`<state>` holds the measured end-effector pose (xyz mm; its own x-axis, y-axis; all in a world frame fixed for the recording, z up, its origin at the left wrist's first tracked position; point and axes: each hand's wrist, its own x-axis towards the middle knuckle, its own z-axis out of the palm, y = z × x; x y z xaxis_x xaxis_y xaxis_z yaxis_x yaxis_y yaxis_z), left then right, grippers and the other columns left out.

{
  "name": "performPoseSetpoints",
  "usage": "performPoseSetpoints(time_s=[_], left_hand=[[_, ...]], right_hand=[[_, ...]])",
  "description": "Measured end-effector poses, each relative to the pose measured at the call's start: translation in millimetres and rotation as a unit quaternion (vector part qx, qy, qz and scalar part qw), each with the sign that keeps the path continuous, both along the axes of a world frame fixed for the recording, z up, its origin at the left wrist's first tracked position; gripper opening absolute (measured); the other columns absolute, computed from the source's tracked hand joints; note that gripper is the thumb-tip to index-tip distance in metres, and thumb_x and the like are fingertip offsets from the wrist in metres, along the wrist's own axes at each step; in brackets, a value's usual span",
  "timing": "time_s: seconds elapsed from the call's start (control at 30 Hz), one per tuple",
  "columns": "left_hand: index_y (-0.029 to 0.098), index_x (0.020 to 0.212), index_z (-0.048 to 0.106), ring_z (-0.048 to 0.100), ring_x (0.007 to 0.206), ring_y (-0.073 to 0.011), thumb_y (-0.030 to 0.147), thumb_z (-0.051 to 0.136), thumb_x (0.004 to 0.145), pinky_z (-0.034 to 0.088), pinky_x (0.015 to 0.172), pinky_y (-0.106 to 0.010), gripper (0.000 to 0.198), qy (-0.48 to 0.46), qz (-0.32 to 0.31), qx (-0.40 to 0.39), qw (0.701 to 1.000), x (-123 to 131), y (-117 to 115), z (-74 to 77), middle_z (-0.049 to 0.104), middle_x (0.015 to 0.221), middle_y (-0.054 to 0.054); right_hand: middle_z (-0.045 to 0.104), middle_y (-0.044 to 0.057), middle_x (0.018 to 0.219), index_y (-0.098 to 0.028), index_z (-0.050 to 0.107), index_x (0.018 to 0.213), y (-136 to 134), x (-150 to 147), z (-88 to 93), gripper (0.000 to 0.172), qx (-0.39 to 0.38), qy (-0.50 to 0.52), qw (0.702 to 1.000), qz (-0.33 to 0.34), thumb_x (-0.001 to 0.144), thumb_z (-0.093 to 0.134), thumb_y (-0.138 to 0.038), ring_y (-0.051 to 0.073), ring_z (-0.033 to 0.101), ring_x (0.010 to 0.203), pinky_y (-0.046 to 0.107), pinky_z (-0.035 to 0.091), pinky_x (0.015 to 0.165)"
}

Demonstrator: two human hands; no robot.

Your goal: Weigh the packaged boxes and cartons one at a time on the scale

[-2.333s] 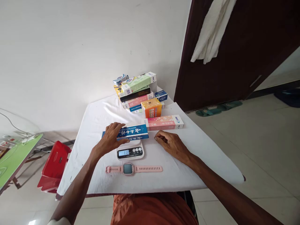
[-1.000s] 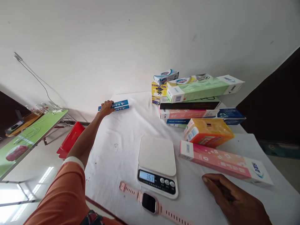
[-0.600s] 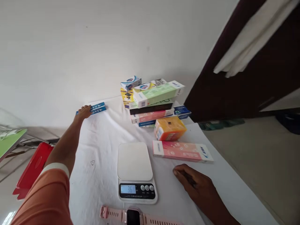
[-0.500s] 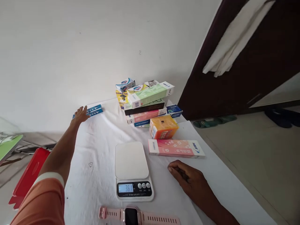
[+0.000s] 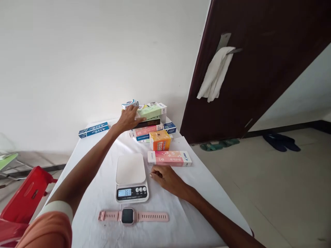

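At the left end of a stack of boxes, my left hand point(image 5: 128, 118) reaches out with thumb and fingers apart. It covers the near end of a light green and white box point(image 5: 151, 111); whether it touches that box I cannot tell. Just behind its fingers is a small blue and white box point(image 5: 130, 103). My right hand point(image 5: 165, 177) rests on the cloth with curled fingers and nothing visible in them. It lies right of a white kitchen scale point(image 5: 131, 168) reading 361, in front of a pink and white box point(image 5: 169, 158).
An orange wrapped pack point(image 5: 159, 140) stands before the stack. Two blue boxes point(image 5: 93, 130) lie at the table's far left corner. A pink smartwatch point(image 5: 127, 216) lies in front of the scale. A red chair point(image 5: 28, 193) is left of the table; a dark door point(image 5: 248, 69) is right.
My left hand has moved right, from the two blue boxes to the stack, leaving them lying there. My right hand stays curled on the cloth, now closer to the scale. The view has shifted right.
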<state>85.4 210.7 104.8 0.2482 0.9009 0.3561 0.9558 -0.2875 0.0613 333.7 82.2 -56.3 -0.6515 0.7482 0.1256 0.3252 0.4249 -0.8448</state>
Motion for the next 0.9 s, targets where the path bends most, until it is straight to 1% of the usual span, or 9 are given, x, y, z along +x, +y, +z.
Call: performPoseSetpoints(time_s=[0.07, 0.17, 0.27, 0.37, 0.47, 0.63, 0.7, 0.77, 0.9], left_hand=[[0.015, 0.146, 0.054, 0.052, 0.137, -0.0399, 0.056, 0.061, 0.1, 0.042, 0.113, -0.057, 0.062, 0.024, 0.028, -0.021, 0.999, 16, 7, 2.7, 0.058, 0.144, -0.022], [0.014, 0.14, 0.058, 0.051, 0.135, -0.0398, 0.052, 0.061, 0.101, 0.041, 0.112, -0.057, 0.055, 0.025, 0.053, -0.029, 0.998, 26, 15, 1.8, 0.059, 0.14, -0.022], [0.016, 0.131, 0.062, 0.053, 0.13, -0.0394, 0.051, 0.066, 0.096, 0.045, 0.109, -0.057, 0.049, -0.037, 0.05, -0.028, 0.998, 26, 18, 1.7, 0.06, 0.132, -0.02], [0.018, 0.125, 0.063, 0.055, 0.124, -0.0358, 0.048, 0.068, 0.095, 0.048, 0.107, -0.054, 0.043, -0.099, 0.034, -0.026, 0.994, 14, 6, 4.6, 0.06, 0.125, -0.016], [0.018, 0.126, 0.063, 0.057, 0.119, -0.0312, 0.046, 0.068, 0.094, 0.049, 0.106, -0.049, 0.043, -0.141, 0.007, -0.033, 0.989, -12, -35, 6.0, 0.06, 0.122, -0.014], [0.024, 0.13, 0.062, 0.058, 0.113, -0.0265, 0.051, 0.068, 0.096, 0.05, 0.101, -0.043, 0.044, -0.137, -0.033, -0.065, 0.988, -60, -138, -4.6, 0.06, 0.12, -0.008], [0.025, 0.131, 0.06, 0.057, 0.114, -0.0264, 0.051, 0.067, 0.097, 0.05, 0.102, -0.042, 0.043, -0.131, -0.038, -0.099, 0.986, -68, -171, -17.7, 0.06, 0.121, -0.007], [0.024, 0.133, 0.059, 0.055, 0.117, -0.0271, 0.049, 0.067, 0.098, 0.049, 0.104, -0.043, 0.043, -0.132, -0.037, -0.137, 0.981, -69, -194, -36.6, 0.06, 0.123, -0.008], [0.024, 0.136, 0.057, 0.054, 0.12, -0.029, 0.044, 0.066, 0.099, 0.049, 0.107, -0.047, 0.042, -0.134, -0.023, -0.171, 0.976, -63, -212, -74.5, 0.06, 0.126, -0.01]], right_hand=[[0.06, -0.001, 0.072, -0.022, 0.052, 0.076, -2, -6, -10.5, 0.021, 0.017, 0.021, 1.0, -0.008, 0.095, 0.052, -0.031, 0.015, 0.053, 0.067, 0.029, 0.036, 0.066], [0.06, -0.001, 0.072, -0.023, 0.05, 0.077, -3, -9, -23.6, 0.021, 0.03, 0.041, 0.999, -0.015, 0.096, 0.051, -0.031, 0.016, 0.054, 0.068, 0.029, 0.036, 0.067], [0.059, -0.002, 0.071, -0.023, 0.049, 0.076, -1, -8, -28.0, 0.022, 0.036, 0.041, 0.998, -0.011, 0.096, 0.051, -0.031, 0.015, 0.052, 0.066, 0.029, 0.036, 0.066], [0.061, -0.001, 0.071, -0.022, 0.051, 0.075, 2, -7, -27.3, 0.022, 0.033, 0.05, 0.998, -0.012, 0.095, 0.052, -0.032, 0.016, 0.053, 0.067, 0.029, 0.036, 0.067], [0.064, 0.001, 0.071, -0.022, 0.055, 0.075, 5, -9, -24.8, 0.023, 0.017, 0.079, 0.997, -0.02, 0.094, 0.054, -0.034, 0.016, 0.055, 0.067, 0.03, 0.038, 0.066], [0.065, 0.001, 0.07, -0.021, 0.06, 0.072, 6, -8, -18.7, 0.028, -0.007, 0.114, 0.993, -0.041, 0.091, 0.06, -0.041, 0.017, 0.056, 0.066, 0.03, 0.04, 0.065], [0.061, 0.0, 0.066, -0.021, 0.058, 0.07, 6, -6, -16.1, 0.034, -0.036, 0.113, 0.992, -0.047, 0.093, 0.06, -0.046, 0.015, 0.055, 0.062, 0.029, 0.04, 0.06], [0.06, 0.0, 0.064, -0.021, 0.058, 0.069, 5, -3, -12.6, 0.041, -0.086, 0.114, 0.988, -0.051, 0.096, 0.055, -0.052, 0.014, 0.054, 0.055, 0.028, 0.041, 0.055], [0.061, 0.001, 0.064, -0.02, 0.064, 0.073, 0, -1, -6.9, 0.046, -0.121, 0.119, 0.983, -0.074, 0.097, 0.055, -0.058, 0.012, 0.054, 0.051, 0.027, 0.044, 0.05]])
